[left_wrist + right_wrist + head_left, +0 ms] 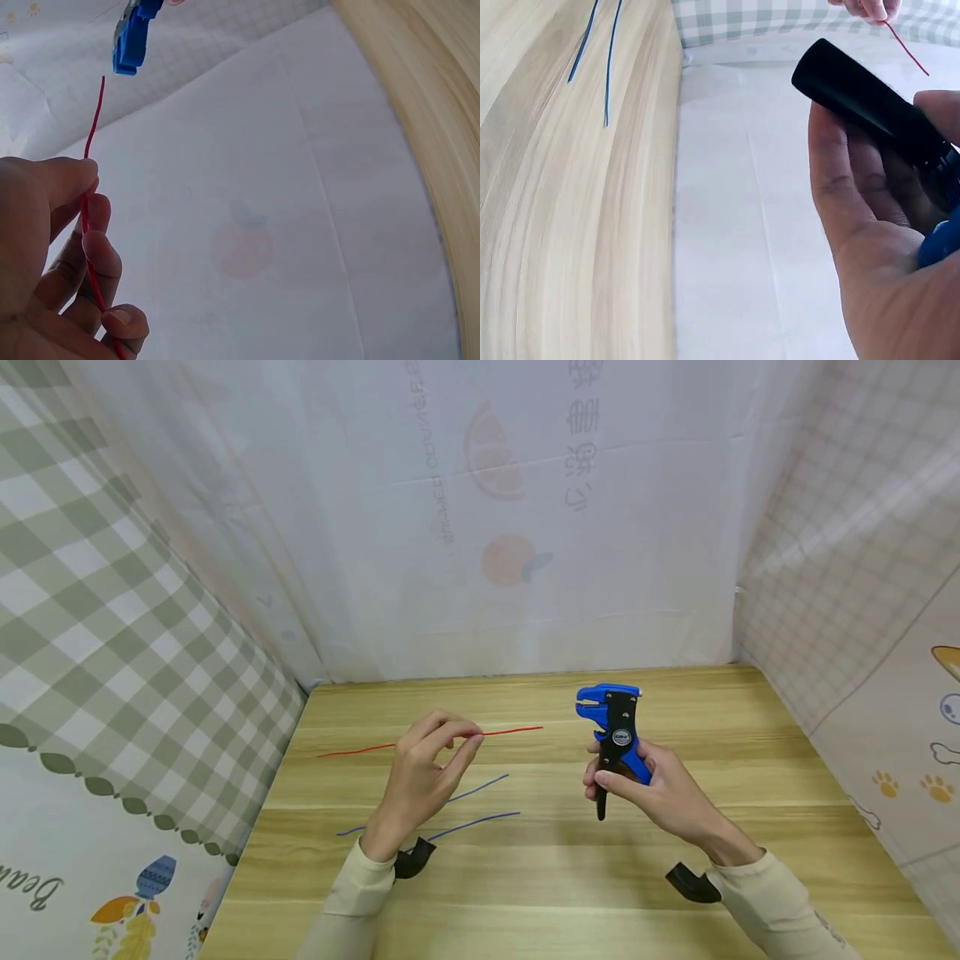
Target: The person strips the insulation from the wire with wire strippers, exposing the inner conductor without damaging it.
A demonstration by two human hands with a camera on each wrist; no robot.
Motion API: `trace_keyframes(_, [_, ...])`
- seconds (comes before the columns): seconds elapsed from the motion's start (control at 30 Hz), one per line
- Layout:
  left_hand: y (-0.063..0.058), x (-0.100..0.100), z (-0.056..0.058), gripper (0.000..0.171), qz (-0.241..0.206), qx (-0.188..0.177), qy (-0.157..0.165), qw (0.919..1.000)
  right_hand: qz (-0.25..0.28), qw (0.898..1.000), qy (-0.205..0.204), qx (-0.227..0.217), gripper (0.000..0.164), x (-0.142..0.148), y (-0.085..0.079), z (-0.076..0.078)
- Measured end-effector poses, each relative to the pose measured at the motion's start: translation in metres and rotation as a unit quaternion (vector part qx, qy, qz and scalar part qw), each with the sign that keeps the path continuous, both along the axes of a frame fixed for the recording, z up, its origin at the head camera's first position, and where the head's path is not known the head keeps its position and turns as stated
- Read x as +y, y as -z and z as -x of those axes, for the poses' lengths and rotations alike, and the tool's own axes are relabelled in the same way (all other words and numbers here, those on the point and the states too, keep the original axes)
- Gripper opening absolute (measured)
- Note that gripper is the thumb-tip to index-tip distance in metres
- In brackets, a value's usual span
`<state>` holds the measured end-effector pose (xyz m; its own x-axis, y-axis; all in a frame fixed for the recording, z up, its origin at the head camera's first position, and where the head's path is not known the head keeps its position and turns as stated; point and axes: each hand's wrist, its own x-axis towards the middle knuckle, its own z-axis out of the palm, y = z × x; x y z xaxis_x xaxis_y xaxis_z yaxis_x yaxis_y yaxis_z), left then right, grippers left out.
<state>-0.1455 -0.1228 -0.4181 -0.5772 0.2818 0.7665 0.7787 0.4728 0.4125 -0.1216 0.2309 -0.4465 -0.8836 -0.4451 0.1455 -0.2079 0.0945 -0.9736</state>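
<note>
My left hand (429, 768) pinches a thin red wire (513, 730) between thumb and fingertips, with one end sticking out to the right and the longer part trailing left. In the left wrist view the red wire (94, 124) runs down across the curled fingers, its free end pointing up near the blue jaws of the tool. My right hand (645, 785) grips a blue and black wire stripper (618, 727) by its handles, the head upright and its mouth facing left toward the wire's end. A gap separates wire and stripper. The right wrist view shows the black handle (870, 97) in the fingers.
Two blue wires, an upper one (480, 789) and a lower one (476, 822), lie on the wooden table (555, 893) beneath and beside my left hand. A white printed curtain (637, 568) hangs along the back edge, with a checked cloth (112, 610) at the left.
</note>
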Motion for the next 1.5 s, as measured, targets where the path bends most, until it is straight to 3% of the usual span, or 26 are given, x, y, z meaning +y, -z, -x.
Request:
trace_keyframes(0.1, [-0.004, 0.002, -0.001, 0.008, -0.001, 0.011, 0.002, 0.9999, 0.016, 1.000, -0.022, -0.002, 0.035, -0.001, -0.004, -0.002])
trace_keyframes(0.2, [-0.008, 0.003, -0.003, 0.005, -0.002, 0.021, 0.002, 0.9998, 0.074, 0.995, -0.066, -0.031, 0.036, -0.003, -0.007, -0.003])
trace_keyframes(0.33, [-0.013, 0.005, -0.005, 0.002, -0.005, 0.029, 0.002, 0.9996, 0.175, 0.971, -0.146, -0.070, 0.039, -0.004, -0.009, -0.004])
trace_keyframes(0.4, [-0.016, 0.006, -0.006, 0.002, -0.007, 0.031, 0.003, 0.9995, 0.210, 0.958, -0.184, -0.066, 0.043, -0.005, -0.010, -0.003])
trace_keyframes(0.47, [-0.019, 0.007, -0.007, 0.003, -0.009, 0.033, 0.004, 0.9994, 0.235, 0.947, -0.209, -0.059, 0.045, -0.005, -0.011, -0.004])
trace_keyframes(0.57, [-0.023, 0.008, -0.008, 0.004, -0.012, 0.037, 0.006, 0.9992, 0.252, 0.940, -0.221, -0.058, 0.047, -0.006, -0.015, -0.006])
trace_keyframes(0.8, [-0.034, 0.011, -0.011, 0.006, -0.020, 0.051, 0.012, 0.9984, 0.262, 0.937, -0.202, -0.112, 0.043, -0.008, -0.026, -0.014])
trace_keyframes(1.0, [-0.039, 0.012, -0.013, 0.006, -0.026, 0.064, 0.014, 0.9975, 0.258, 0.935, -0.202, -0.133, 0.040, -0.012, -0.036, -0.023])
trace_keyframes(1.5, [-0.050, 0.013, -0.015, 0.008, -0.012, 0.073, 0.012, 0.9972, 0.234, 0.944, -0.198, -0.119, 0.038, -0.018, -0.047, -0.030])
